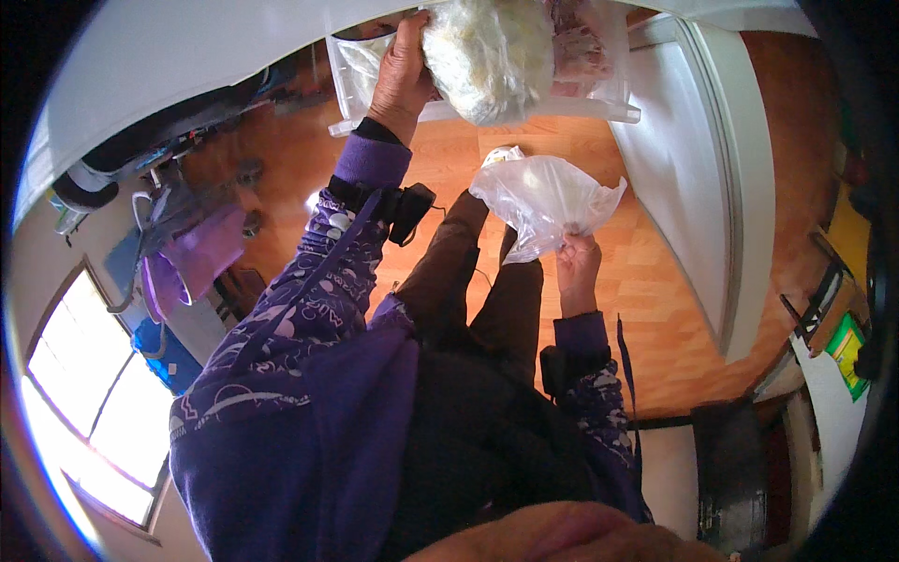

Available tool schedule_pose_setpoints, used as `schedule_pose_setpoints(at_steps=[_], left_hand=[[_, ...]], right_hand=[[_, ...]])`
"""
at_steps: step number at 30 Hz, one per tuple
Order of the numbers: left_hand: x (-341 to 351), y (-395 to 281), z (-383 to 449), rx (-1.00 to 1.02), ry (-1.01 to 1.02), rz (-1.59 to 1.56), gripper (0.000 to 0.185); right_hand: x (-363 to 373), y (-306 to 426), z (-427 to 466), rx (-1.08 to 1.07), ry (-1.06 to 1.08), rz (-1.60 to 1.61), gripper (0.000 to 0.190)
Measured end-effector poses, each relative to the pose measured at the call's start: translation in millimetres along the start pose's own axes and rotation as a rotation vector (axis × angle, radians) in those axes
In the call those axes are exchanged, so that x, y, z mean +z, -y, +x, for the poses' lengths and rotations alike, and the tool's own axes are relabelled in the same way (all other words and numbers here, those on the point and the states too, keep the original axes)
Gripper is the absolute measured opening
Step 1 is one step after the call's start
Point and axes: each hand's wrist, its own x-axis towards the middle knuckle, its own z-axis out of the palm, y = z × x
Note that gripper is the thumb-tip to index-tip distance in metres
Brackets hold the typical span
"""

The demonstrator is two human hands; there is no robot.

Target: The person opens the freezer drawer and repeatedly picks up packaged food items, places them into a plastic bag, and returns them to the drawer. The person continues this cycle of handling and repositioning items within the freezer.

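Observation:
My left hand [402,81] is up at the top of the view, gripping the left side of a bulky clear plastic bag [491,63] with pale, whitish contents. The thumb lies along the bag's edge, and the other fingers are hidden behind it. This bag hangs over the front rim of a translucent plastic drawer [583,111]. Inside the drawer, wrapped reddish packages [579,49] show on the right. Lower down, my right hand [579,265] pinches the edge of a second thin, translucent plastic bag [544,193], which bulges out above the floor. What it contains is unclear.
An open white door [702,161] stands to the right of the drawer. Below lies a wood-patterned floor [653,281], with my legs [442,267] close to the drawer. Purple bags [197,256] hang on the left near a bright window [98,393].

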Motion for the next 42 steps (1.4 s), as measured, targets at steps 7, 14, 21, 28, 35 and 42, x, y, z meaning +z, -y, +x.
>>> schedule_pose_setpoints(at_steps=[7, 14, 21, 28, 35, 42], left_hand=[[-16, 4, -9, 0.121, 0.014, 0.055, 0.045], [-34, 10, -7, 0.229, 0.019, 0.136, 0.061], [-54, 39, 20, 0.249, 0.462, 0.122, 0.031], [-51, 61, 15, 0.341, 0.320, 0.058, 0.038], [-61, 40, 15, 0.085, 0.572, -0.562, 0.039], [-15, 1, -21, 0.297, 0.239, 0.320, 0.025]], right_hand=[[31, 4, 2, -0.005, 0.138, 0.115, 0.032], [102, 20, -3, -0.034, 0.329, 0.121, 0.044], [163, 36, 14, -0.192, 0.258, -0.096, 0.049], [179, 37, 28, -0.170, 0.235, -0.214, 0.036], [187, 40, 34, -0.083, 0.263, -0.313, 0.036], [184, 26, 41, -0.136, 0.182, -0.415, 0.028]])
